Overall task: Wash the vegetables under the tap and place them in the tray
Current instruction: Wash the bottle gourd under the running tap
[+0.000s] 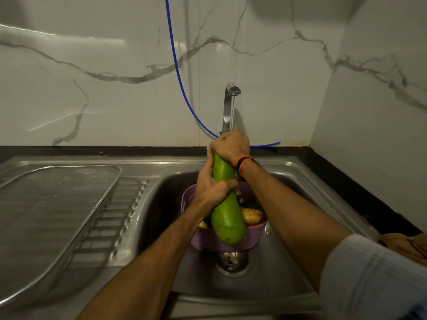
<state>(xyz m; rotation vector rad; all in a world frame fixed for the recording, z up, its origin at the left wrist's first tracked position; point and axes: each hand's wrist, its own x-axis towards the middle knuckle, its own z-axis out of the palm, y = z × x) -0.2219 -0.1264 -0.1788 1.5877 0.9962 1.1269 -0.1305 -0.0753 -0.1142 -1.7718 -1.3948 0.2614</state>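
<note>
A long green bottle gourd (227, 218) is held almost upright over the sink, under the running steel tap (229, 107). My right hand (231, 145) is closed over its top end. Around its middle my left hand (212, 185) grips it. Water drips off the gourd into a purple basket (205, 239) in the sink bowl, which holds potatoes (251, 215) and other vegetables mostly hidden behind the gourd. A steel mesh tray (53, 204) lies on the drainboard at the left.
The sink bowl (168, 204) has a drain strainer (233, 262) just in front of the basket. A blue hose (179, 72) hangs down the marble wall behind the tap. A brownish object (406, 245) lies on the dark counter at the right edge.
</note>
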